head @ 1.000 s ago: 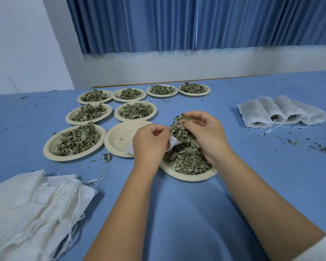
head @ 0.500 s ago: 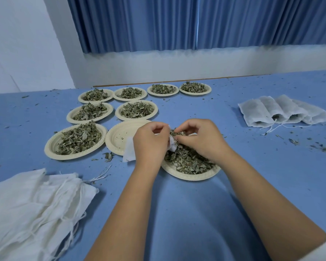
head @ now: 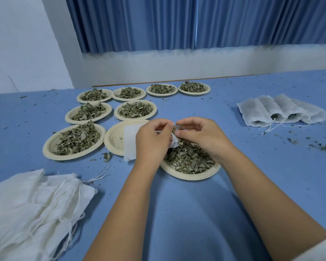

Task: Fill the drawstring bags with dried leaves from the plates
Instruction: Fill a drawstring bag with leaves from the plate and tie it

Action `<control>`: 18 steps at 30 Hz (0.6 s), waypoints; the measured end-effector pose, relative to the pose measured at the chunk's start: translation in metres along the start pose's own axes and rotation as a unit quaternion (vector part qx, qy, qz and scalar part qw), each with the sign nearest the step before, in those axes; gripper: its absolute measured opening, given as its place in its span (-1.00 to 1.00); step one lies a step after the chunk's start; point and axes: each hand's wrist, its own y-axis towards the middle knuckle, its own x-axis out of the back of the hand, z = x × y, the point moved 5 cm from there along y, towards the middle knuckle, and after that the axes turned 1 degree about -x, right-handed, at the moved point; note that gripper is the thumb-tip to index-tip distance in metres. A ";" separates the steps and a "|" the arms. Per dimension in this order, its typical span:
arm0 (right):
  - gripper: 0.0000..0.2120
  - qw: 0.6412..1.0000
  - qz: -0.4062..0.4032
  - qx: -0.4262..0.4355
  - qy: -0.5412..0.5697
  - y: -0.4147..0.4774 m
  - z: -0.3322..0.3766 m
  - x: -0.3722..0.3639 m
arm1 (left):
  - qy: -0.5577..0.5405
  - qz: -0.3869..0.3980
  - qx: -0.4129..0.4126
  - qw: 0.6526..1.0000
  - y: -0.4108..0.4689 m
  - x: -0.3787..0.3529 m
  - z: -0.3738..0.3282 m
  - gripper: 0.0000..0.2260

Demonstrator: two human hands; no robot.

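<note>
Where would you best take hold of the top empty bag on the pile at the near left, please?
Pinch the top bag at its right-hand corner, by the loose strings, coming from above and the right. The pile lies flat and overlapping, and that free edge probably lets one layer peel off.

**Hand-packing workroom.** A large blue table (head: pixel 177 213) strewn with leaf crumbs (head: pixel 322 147) serves as one batch station. Beyond and to the left of the near plate (head: pixel 190 177) stand eight matching paper plates (head: pixel 72 157), seven heaped with dried leaves (head: pixel 77 138); a stack of empty drawstring bags (head: pixel 26 213) lies nearer and to its left, and filled bags (head: pixel 280 112) lie in a row to its right. Beyond it rise only a bare white wall (head: pixel 177 65) and a blue curtain (head: pixel 196 23).
</note>
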 end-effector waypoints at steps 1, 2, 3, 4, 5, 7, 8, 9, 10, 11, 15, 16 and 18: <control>-0.76 1.000 -0.007 -0.020 -0.019 0.001 -0.003 0.002 | -0.006 0.007 -0.001 1.000 -0.001 -0.001 -0.001 -0.85; -0.73 0.998 -0.008 -0.045 -0.037 0.002 -0.007 0.003 | -0.013 0.013 -0.001 1.000 -0.001 -0.002 -0.002 -0.85; -0.72 0.996 -0.002 -0.073 -0.047 0.003 -0.010 0.004 | -0.019 0.019 -0.001 1.000 -0.002 -0.002 -0.003 -0.85; -0.72 0.994 0.010 -0.098 -0.048 0.003 -0.013 0.003 | -0.025 0.023 0.000 0.999 -0.002 -0.002 -0.003 -0.85; -0.73 0.992 0.026 -0.115 -0.039 0.003 -0.015 0.001 | -0.032 0.025 0.003 0.999 -0.002 -0.002 -0.003 -0.86; -0.73 0.990 0.062 -0.128 -0.007 0.002 -0.015 -0.003 | -0.063 0.030 0.021 0.997 -0.001 -0.002 -0.002 -0.87; -0.73 0.988 0.076 -0.131 0.012 0.001 -0.015 -0.004 | -0.081 0.034 0.034 0.996 -0.001 -0.002 -0.001 -0.88; -0.72 0.987 0.082 -0.135 0.028 0.001 -0.014 -0.005 | -0.095 0.038 0.047 0.994 -0.001 -0.003 -0.001 -0.89; -0.70 0.986 0.081 -0.138 0.038 0.000 -0.014 -0.005 | -0.105 0.040 0.059 0.992 0.000 -0.003 0.000 -0.90; -0.68 0.987 0.073 -0.139 0.041 0.001 -0.014 -0.005 | -0.112 0.040 0.069 0.991 0.000 -0.003 0.001 -0.90; -0.68 0.990 0.013 -0.134 0.026 0.001 -0.012 -0.002 | -0.039 0.018 0.054 0.998 0.003 0.000 0.007 -0.93; -0.72 0.992 0.001 -0.128 0.022 0.000 -0.011 -0.002 | -0.001 0.011 0.033 0.999 0.003 0.001 0.007 -0.95; -0.75 0.994 -0.011 -0.105 0.017 -0.002 -0.007 -0.002 | 0.057 0.000 -0.008 0.998 0.003 0.003 0.006 -0.96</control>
